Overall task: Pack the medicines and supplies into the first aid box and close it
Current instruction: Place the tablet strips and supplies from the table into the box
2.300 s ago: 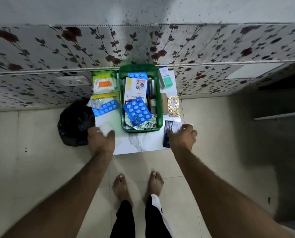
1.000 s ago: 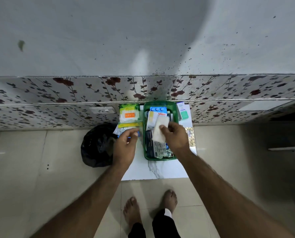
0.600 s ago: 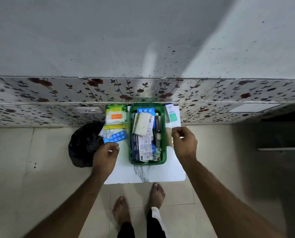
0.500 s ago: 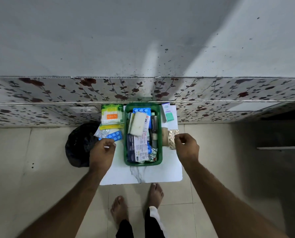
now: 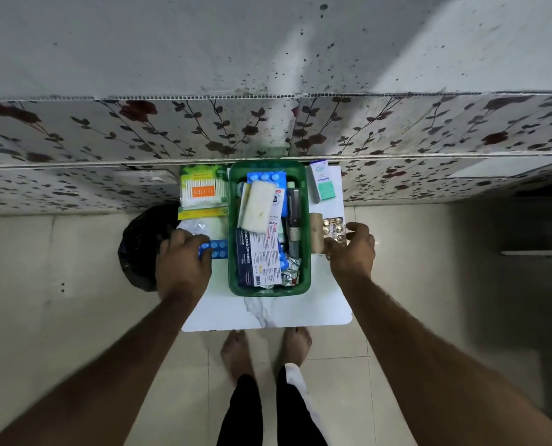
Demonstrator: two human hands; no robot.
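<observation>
Left grip (image 5: 184, 255) pinched on blue blister strip (image 5: 215, 249), flat on white bench (image 5: 268, 312) just left of green box (image 5: 269, 289). Right grip (image 5: 351, 249) curled over gold blister strip (image 5: 334, 228) beside brown roll (image 5: 316, 233); hold not confirmed. Mid-packing: box half full, dressings carton (image 5: 257, 257) and white pad (image 5: 258, 206) inside. Cotton buds pack (image 5: 202, 189) and teal carton (image 5: 324, 185) outside. Next, probably: lift both strips, drop into box. No lid visible.

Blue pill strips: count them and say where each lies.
2: one blue pill strip at the green box's far end, another beside the box under the left hand. More may be buried.
</observation>
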